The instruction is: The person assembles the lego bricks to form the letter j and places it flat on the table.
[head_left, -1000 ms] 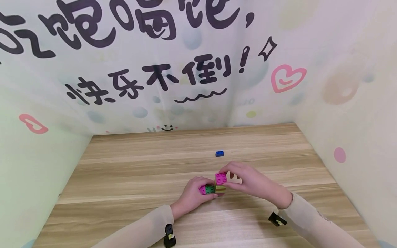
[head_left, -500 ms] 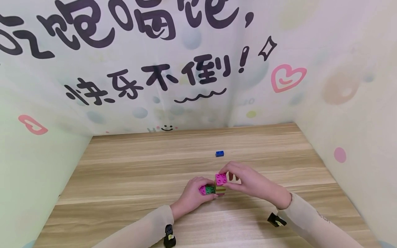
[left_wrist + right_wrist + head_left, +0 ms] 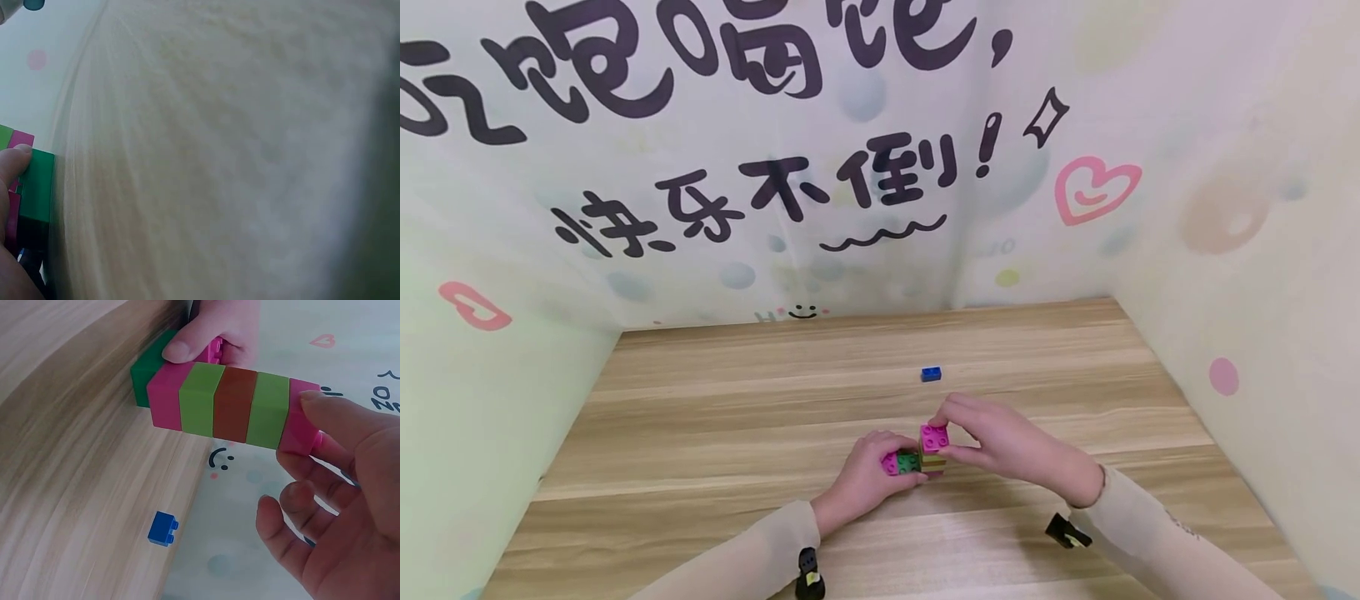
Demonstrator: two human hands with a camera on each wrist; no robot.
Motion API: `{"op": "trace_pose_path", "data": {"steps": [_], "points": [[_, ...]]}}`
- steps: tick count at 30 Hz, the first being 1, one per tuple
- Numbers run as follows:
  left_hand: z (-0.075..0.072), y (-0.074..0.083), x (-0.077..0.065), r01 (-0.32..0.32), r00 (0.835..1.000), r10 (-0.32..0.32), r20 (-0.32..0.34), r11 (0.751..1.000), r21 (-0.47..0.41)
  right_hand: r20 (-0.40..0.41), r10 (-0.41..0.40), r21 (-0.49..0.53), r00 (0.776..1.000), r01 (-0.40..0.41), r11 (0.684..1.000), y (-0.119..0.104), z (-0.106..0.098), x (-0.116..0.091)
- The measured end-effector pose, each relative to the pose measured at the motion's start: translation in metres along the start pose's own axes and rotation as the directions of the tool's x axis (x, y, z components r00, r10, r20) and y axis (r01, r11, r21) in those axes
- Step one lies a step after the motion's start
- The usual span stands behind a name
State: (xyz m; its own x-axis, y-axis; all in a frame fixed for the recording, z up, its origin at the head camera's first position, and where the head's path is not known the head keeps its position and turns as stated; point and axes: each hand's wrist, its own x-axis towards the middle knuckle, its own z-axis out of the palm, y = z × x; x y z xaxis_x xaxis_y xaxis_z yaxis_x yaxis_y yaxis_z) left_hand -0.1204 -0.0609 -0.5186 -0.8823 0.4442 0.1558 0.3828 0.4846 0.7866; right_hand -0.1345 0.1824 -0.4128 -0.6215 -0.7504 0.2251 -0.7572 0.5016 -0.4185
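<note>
A tower of toy building bricks stands on the table, with pink, light green, brown, light green and pink layers in the right wrist view. My right hand [image 3: 1011,437] pinches the pink top brick [image 3: 302,419] between thumb and index finger, its other fingers loosely curled below. At the foot of the tower, my left hand [image 3: 867,477] grips the low base, thumb on the near side and fingers on the far side. A dark green brick [image 3: 908,462] and a pink studded brick [image 3: 890,463] show between them. In the left wrist view the left thumb presses beside the green brick [image 3: 39,187].
A small blue brick [image 3: 931,374] lies farther back on the wooden table [image 3: 715,400]. Printed cloth walls [image 3: 700,275] close off the back and both sides. A black wrist mount [image 3: 809,575] hangs below each sleeve.
The head view has shifted slightly. The pink top brick and right fingers sit a touch lower, and the right hand's lower fingers no longer show beneath it. Left hand keeps its hold.
</note>
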Motion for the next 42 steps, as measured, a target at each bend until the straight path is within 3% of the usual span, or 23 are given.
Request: {"op": "trace_pose_path", "data": {"steps": [4, 13, 20, 33, 42], "points": [[0.000, 0.000, 0.000, 0.003, 1.000, -0.003, -0.003, 1.000, 0.017, -0.008, 0.009, -0.020, 1.000, -0.009, 1.000, -0.002, 0.000, 0.000], [-0.005, 0.005, 0.003, -0.009, 1.000, 0.009, 0.008, 0.999, 0.033, -0.017, 0.088, 0.099, 0.996, -0.086, 0.991, 0.000, 0.006, -0.008], [-0.007, 0.008, 0.002, 0.022, 0.998, -0.025, 0.054, 0.999, 0.039, -0.051, 0.072, 0.142, 0.996, -0.064, 0.988, 0.005, 0.015, -0.013], [-0.016, 0.006, -0.004, 0.021, 0.992, -0.019, 0.128, 1.000, -0.011, -0.049, 0.084, 0.155, 0.995, -0.076, 0.985, 0.005, 0.013, -0.014], [-0.020, 0.005, -0.013, 0.032, 0.988, -0.030, 0.154, 0.999, -0.012, -0.014, 0.191, 0.292, 0.981, -0.179, 0.940, 0.015, 0.013, -0.008]]}}
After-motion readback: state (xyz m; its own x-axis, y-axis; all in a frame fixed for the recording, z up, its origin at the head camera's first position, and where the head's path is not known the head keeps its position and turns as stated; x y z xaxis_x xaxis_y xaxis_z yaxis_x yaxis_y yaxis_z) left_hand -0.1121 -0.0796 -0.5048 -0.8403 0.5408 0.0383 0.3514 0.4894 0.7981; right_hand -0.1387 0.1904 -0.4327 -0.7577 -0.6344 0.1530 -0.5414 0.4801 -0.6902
